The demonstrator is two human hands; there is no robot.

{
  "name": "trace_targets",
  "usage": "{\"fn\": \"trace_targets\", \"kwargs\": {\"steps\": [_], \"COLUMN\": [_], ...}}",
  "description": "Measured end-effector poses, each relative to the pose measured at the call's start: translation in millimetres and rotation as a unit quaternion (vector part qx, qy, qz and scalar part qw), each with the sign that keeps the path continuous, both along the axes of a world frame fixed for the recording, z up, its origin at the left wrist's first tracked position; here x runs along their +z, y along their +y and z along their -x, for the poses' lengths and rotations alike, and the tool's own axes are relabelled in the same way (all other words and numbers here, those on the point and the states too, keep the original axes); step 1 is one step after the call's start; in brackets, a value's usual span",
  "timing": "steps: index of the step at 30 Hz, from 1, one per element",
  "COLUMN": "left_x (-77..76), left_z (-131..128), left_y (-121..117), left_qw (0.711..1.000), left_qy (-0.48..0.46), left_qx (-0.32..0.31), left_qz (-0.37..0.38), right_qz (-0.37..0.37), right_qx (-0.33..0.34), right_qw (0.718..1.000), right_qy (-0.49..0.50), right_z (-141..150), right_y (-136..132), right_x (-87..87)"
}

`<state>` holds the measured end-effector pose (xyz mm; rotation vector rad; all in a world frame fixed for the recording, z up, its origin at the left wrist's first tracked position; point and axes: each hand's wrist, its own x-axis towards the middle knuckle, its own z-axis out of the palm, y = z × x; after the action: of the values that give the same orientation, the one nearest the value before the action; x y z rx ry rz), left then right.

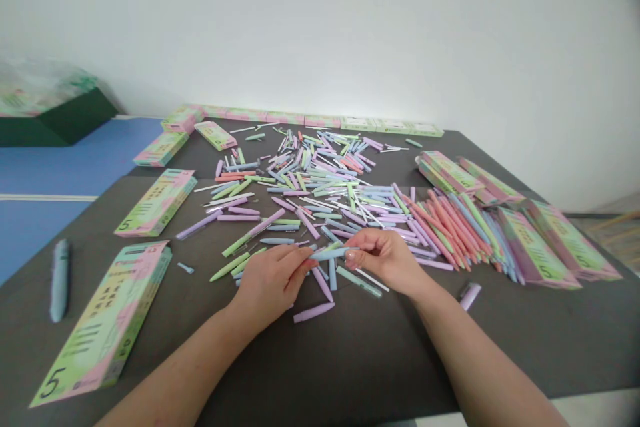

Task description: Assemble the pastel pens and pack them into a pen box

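Head view is looking down on a dark table [325, 373]; the left hand [273, 283] and right hand [385, 260] are working close together, both pinching a pale blue pen [333, 253] between them; a scattered heap of pastel pens [310, 180] is lying at 12 o'clock, a fanned row of pens [440, 233] is sitting at 3 o'clock, and a green-and-pink pen box [107, 320] is resting at 8 o'clock.
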<state>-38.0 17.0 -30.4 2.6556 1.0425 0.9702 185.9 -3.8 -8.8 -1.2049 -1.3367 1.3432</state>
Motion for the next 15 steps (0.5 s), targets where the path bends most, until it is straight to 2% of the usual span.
{"fn": "trace_targets", "kwargs": {"steps": [3, 6, 10, 15], "left_x": [1.0, 6.7, 19.4, 28.3], "left_z": [-1, -2, -1, -2], "left_y": [0, -3, -9, -16], "left_qw": [1.0, 0.997, 0.975, 0.951], "left_qy": [0.0, 0.0, -0.001, 0.015], "left_qx": [0.003, -0.014, -0.097, -0.193], "left_qz": [0.011, 0.07, 0.2, 0.241], "right_qz": [0.001, -0.002, 0.0, 0.082], "right_qx": [0.001, -0.007, -0.061, -0.102], "right_qw": [1.0, 0.999, 0.986, 0.952], "right_qy": [0.015, 0.053, 0.157, 0.275], "right_z": [-1, -3, -8, -10], "right_y": [1, 4, 11, 17], "right_x": [-0.5, -4.5, -12.3, -14.0]}}
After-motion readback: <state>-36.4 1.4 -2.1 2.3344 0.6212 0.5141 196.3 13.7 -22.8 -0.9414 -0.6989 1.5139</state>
